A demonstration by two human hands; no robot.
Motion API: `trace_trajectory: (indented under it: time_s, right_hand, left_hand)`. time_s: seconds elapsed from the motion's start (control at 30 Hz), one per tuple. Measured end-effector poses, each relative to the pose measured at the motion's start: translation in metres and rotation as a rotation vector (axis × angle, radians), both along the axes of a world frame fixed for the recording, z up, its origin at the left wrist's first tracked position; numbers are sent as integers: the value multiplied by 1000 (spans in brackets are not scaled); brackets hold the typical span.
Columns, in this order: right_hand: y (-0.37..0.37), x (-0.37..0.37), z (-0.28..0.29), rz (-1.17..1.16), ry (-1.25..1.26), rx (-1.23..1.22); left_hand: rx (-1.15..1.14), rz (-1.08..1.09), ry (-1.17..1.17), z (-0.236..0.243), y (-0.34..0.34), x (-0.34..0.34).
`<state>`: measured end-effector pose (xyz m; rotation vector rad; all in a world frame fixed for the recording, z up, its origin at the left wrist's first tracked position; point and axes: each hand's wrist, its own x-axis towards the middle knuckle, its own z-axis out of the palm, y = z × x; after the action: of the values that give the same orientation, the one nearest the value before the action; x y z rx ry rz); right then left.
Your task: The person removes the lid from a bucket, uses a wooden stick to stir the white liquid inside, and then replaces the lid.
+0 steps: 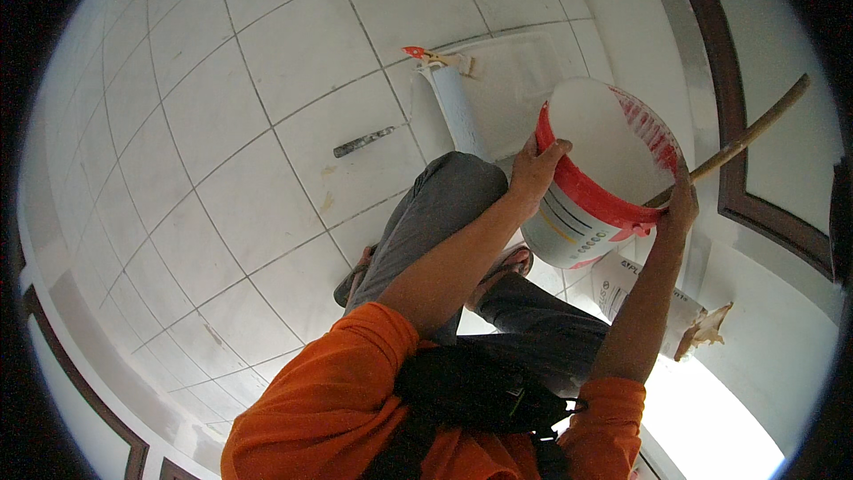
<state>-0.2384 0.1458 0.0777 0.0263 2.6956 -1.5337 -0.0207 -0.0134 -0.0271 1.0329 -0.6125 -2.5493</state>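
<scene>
Both hands grip a white bucket (569,236) with a red rim, tilted so its pale, smeared inside shows. My left hand (538,171) clasps the left side of the rim, thumb over the edge. On the right side, my right hand (681,203) is wrapped at the rim, its fingers partly hidden. A wooden stick (755,127) slants up to the right from beside my right hand; whether that hand also holds it I cannot tell. Beyond the bucket lies a whitish tray (538,52), with a pale roller (456,111) at its left edge.
A brush with a red-tipped handle (435,57) rests above the roller. A dark-handled tool (364,141) lies on the white tiled floor (293,160). Near my right forearm is a torn paper bag (653,302). A dark-framed panel (729,116) stands on the right wall.
</scene>
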Motion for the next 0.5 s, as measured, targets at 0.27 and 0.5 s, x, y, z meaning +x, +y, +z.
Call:
trace_trajectory:
  time_s: [0.27, 0.5]
  right_hand:
    - [4, -5, -4, 20, 15, -75]
    - [-4, 5, 8, 61, -107, 30]
  left_hand:
    - [17, -71, -79, 2, -2, 0]
    - [-9, -25, -69, -2, 1, 1]
